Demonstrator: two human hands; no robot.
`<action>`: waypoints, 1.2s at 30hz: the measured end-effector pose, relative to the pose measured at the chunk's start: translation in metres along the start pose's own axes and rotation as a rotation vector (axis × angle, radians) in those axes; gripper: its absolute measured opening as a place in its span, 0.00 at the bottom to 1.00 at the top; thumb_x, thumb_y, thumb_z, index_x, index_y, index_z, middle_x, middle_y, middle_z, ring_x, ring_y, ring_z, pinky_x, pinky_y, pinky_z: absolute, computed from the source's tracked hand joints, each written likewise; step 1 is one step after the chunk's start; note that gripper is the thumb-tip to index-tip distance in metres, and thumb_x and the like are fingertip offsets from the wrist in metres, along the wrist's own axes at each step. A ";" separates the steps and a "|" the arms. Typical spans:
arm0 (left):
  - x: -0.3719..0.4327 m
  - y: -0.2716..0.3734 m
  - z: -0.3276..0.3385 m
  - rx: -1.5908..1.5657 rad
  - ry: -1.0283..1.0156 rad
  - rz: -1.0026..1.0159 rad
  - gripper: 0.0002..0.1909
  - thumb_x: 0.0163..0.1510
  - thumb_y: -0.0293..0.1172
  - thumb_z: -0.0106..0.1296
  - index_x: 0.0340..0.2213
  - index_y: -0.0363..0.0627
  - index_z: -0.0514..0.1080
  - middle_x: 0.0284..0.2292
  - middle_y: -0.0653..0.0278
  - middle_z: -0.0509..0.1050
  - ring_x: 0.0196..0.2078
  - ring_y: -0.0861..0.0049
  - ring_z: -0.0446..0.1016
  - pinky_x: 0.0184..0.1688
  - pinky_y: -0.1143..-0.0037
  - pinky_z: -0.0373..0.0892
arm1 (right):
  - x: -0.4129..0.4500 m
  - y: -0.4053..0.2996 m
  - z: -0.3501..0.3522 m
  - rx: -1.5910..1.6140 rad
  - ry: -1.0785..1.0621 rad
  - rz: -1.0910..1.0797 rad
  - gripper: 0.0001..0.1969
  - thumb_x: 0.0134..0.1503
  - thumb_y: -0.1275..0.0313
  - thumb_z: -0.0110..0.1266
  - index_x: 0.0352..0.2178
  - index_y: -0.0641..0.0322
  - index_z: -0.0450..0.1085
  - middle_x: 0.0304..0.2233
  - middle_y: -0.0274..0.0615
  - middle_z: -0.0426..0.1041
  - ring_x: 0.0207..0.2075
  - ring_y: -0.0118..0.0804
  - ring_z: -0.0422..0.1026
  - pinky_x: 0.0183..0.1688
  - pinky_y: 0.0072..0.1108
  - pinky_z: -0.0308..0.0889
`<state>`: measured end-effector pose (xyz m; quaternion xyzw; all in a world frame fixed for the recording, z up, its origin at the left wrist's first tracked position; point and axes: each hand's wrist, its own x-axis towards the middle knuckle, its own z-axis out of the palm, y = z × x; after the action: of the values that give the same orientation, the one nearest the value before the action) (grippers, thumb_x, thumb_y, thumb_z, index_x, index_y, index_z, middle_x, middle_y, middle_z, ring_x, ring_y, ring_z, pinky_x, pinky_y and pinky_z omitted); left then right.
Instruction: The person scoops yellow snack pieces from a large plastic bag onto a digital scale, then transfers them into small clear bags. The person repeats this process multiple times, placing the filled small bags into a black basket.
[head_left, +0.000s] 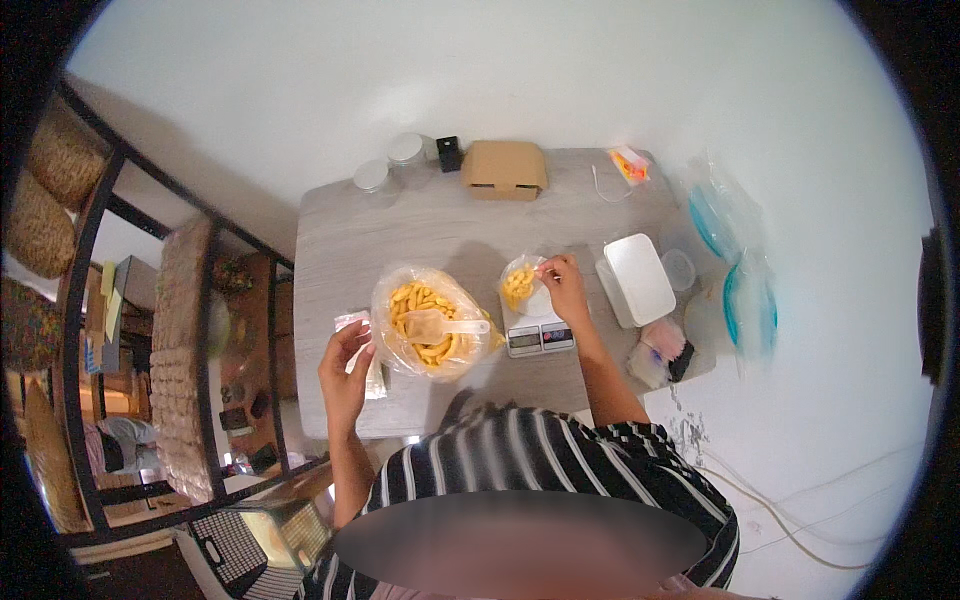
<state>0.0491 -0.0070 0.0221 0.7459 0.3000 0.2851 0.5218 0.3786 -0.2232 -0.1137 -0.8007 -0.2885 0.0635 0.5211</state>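
Note:
A large clear plastic bag (474, 352) stands wide at its mouth, filled with yellow finger-shaped snack pieces (424, 298). A clear plastic scoop (442, 327) lies on the pieces. My left hand (347, 367) is at the large bag's left side, thumb and fingers apart, above a stack of flat plastic bags (375, 384). On a white digital kitchen scale (536, 339) rests a small clear bag (534, 302) with some yellow pieces in it. My right hand (561, 281) pinches something at the small bag's right edge; whether it is the bag's rim or a piece, I cannot tell.
Along the table's back are two lidded jars (371, 176), a small black object (448, 154), a brown cardboard box (505, 170) and an orange packet (628, 166). At right are a white-lidded container (639, 280), plastic packets (660, 352) and teal-rimmed items in plastic (750, 304). Shelving (180, 360) stands left.

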 end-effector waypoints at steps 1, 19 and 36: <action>0.001 0.000 0.001 -0.004 -0.008 -0.010 0.19 0.55 0.20 0.56 0.48 0.35 0.70 0.45 0.57 0.75 0.46 0.72 0.75 0.50 0.73 0.70 | -0.001 0.015 -0.001 -0.028 0.035 0.032 0.05 0.54 0.75 0.60 0.32 0.65 0.73 0.38 0.43 0.68 0.35 0.36 0.71 0.40 0.24 0.68; 0.011 -0.015 -0.021 0.036 0.060 -0.021 0.19 0.57 0.23 0.55 0.51 0.37 0.68 0.45 0.57 0.75 0.47 0.74 0.74 0.52 0.75 0.69 | -0.093 0.132 -0.061 -0.016 0.270 0.450 0.14 0.55 0.70 0.58 0.44 0.61 0.74 0.45 0.49 0.72 0.47 0.43 0.70 0.49 0.30 0.66; 0.010 -0.014 -0.027 0.057 0.115 -0.076 0.20 0.57 0.25 0.56 0.50 0.36 0.69 0.45 0.56 0.75 0.48 0.74 0.74 0.51 0.74 0.69 | -0.077 0.112 -0.046 -0.068 0.133 0.413 0.14 0.56 0.67 0.58 0.42 0.60 0.75 0.44 0.51 0.72 0.46 0.46 0.71 0.52 0.32 0.64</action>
<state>0.0338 0.0211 0.0175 0.7310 0.3656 0.2987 0.4928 0.3776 -0.3328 -0.2058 -0.8624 -0.0854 0.1059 0.4876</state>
